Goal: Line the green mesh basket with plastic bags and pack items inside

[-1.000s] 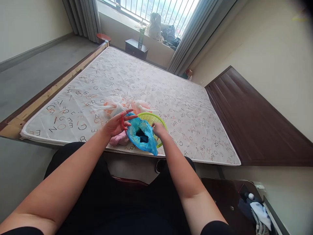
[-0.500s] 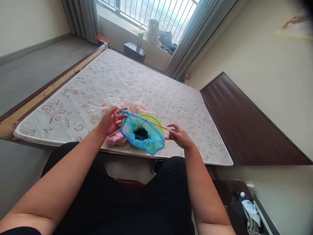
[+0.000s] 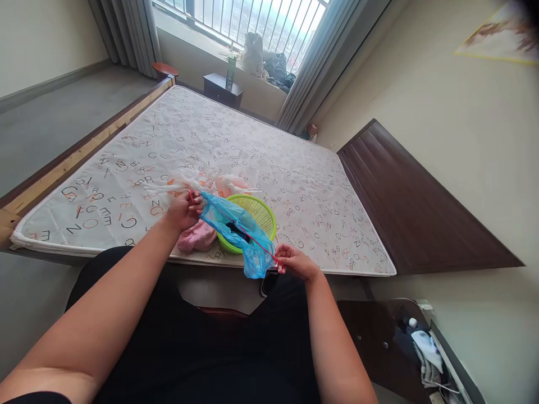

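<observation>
A thin blue plastic bag (image 3: 256,261) hangs stretched between my two hands, its mouth narrowed to a slit with something dark inside. Along the mouth runs a red drawstring (image 3: 257,242). My left hand (image 3: 184,211) is closed on the string at the bag's left end, a red loop showing by the fingers. At the lower right end, my right hand (image 3: 295,261) pinches the other end of the string. Behind and partly under the bag is a green plastic basket (image 3: 265,216). A pink towel-like cloth (image 3: 197,237) lies below my left hand.
White and orange plastic bags (image 3: 231,184) lie on the letter-printed mattress (image 3: 202,134) beyond my hands. The dark headboard (image 3: 421,207) rises at right. A dark cabinet (image 3: 374,336) with clothes stands at lower right. A nightstand (image 3: 222,90) holds a bottle near the window.
My right hand has moved down and left, pulling the string taut. The bag's round mouth has narrowed, and more of the green basket shows.
</observation>
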The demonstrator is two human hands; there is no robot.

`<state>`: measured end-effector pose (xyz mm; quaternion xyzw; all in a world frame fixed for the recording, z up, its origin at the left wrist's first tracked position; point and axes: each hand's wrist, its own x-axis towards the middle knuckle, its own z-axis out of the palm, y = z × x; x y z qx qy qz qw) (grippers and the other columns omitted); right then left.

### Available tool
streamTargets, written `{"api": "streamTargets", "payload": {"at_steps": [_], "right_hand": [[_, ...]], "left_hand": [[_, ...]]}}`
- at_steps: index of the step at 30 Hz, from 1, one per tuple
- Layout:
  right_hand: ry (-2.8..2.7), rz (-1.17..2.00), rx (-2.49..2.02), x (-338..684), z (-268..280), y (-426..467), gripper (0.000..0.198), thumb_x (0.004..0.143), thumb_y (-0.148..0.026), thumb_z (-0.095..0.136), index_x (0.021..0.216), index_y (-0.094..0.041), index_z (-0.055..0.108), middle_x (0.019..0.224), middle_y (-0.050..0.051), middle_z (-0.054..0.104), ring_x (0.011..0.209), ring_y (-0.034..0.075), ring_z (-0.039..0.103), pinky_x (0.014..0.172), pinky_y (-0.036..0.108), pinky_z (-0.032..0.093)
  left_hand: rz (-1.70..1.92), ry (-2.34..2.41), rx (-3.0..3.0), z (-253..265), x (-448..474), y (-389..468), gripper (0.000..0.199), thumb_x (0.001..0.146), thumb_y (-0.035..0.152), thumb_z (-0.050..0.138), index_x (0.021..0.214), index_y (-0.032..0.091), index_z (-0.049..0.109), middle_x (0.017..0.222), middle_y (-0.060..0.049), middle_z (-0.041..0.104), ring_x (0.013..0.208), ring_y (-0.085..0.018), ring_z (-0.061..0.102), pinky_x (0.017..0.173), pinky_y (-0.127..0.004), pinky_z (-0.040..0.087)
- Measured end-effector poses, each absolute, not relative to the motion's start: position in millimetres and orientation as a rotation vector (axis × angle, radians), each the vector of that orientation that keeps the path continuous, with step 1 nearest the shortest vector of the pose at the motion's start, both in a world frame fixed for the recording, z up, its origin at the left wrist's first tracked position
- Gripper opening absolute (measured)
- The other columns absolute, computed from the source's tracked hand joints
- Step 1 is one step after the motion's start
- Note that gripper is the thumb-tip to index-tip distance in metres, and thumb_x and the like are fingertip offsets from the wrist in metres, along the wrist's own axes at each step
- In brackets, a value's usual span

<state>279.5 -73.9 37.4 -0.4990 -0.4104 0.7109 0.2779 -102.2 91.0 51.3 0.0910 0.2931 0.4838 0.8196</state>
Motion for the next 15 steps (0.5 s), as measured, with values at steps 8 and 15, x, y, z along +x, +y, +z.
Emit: {"api": "streamTargets", "payload": {"at_steps": [8, 15], "right_hand": [[-1.074, 2.002, -1.042, 267, 27, -87, 0.052, 0.066, -0.056, 0.093, 0.085, -0.022, 0.059, 0.060, -0.003, 0.065, 0.045, 0.013, 0.060, 0.044, 0.022, 0.044], [-0.634, 1.486, -0.914, 241, 66, -74, 0.042, 0.066, -0.024, 0.088, 0.097, -0.032, 0.061, 0.090, -0.009, 0.077, 0.037, 0.002, 0.026, 0.032, 0.017, 0.020]], "left_hand": [[1.070, 0.603, 0.157, 48, -100, 91, 0.032, 0.112, 0.024, 0.035, 0.115, 0.012, 0.065, 0.059, 0.003, 0.061, 0.031, -0.003, 0.038, 0.035, -0.014, 0.032], [1.129, 0.630, 0.153, 53, -98, 90, 0.028, 0.111, 0.020, 0.039, 0.119, 0.011, 0.064, 0.063, 0.004, 0.063, 0.032, 0.000, 0.039, 0.035, -0.012, 0.031]]}}
